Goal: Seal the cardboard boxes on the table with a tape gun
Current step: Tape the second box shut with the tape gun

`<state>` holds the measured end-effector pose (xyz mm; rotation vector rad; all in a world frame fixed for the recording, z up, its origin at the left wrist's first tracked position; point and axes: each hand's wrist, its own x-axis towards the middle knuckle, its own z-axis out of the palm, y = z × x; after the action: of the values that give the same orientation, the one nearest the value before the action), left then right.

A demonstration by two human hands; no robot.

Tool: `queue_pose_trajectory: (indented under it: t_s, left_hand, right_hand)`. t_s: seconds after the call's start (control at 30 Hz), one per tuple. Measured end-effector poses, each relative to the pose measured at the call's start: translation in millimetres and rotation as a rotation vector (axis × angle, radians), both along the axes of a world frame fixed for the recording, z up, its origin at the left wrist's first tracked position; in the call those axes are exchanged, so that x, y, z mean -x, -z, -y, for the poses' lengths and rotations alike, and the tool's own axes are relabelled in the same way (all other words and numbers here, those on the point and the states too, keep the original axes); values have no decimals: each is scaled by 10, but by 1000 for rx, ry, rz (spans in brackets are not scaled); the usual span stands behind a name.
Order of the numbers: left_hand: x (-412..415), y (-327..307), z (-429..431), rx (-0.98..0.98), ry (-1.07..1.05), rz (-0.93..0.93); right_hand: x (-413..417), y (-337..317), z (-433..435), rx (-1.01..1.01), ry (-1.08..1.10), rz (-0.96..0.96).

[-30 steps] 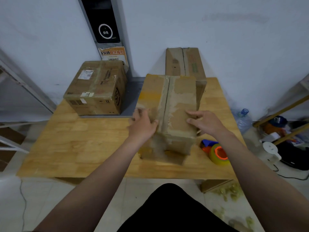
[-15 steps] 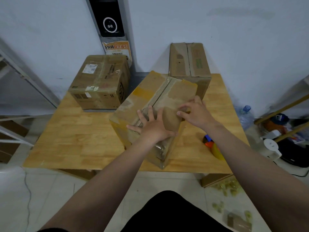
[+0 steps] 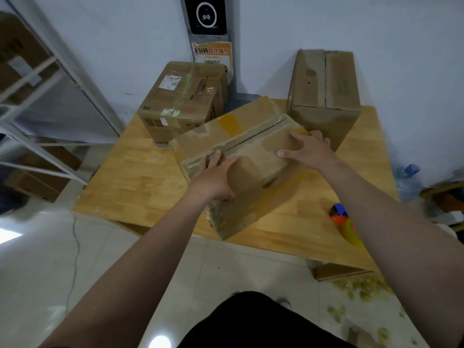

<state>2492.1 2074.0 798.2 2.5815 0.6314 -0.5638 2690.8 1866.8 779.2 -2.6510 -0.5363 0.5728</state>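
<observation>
A worn cardboard box (image 3: 253,156) lies turned at an angle in the middle of the wooden table (image 3: 140,177), its untaped top seam running from near left to far right. My left hand (image 3: 216,179) grips its near left end, fingers over the top edge. At the far right end my right hand (image 3: 307,149) holds the box, with fingers curled over that edge. A tape gun (image 3: 344,222) in blue and orange with a yellowish roll lies by the table's near right edge, partly hidden behind my right forearm.
A taped box with labels (image 3: 183,101) stands at the back left and another brown box (image 3: 324,96) at the back right, close to the held box. A metal rack (image 3: 50,96) is on the left, a water bottle (image 3: 406,179) on the right.
The middle box has been swung round from pointing away from me to lying diagonally. My left hand slid to its near left end and my right hand to its far right end.
</observation>
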Motion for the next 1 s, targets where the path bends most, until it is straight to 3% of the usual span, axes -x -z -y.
queue_pose_trajectory:
  t_s: [0.33, 0.47, 0.63, 0.73, 1.0]
  left_hand:
    - [-232, -159, 522, 36, 2, -67]
    - [-371, -167, 803, 30, 52, -88]
    - [-414, -106, 987, 28, 61, -67]
    - [-340, -120, 938, 34, 64, -38]
    - [60, -42, 801, 130, -12, -33]
  right_hand:
    - [704, -286, 487, 87, 47, 20]
    - [1064, -367, 660, 15, 139, -73]
    - [1021, -236, 658, -110, 250, 90]
    - [726, -182, 544, -72, 101, 221]
    - [50, -38, 107, 78, -230, 22]
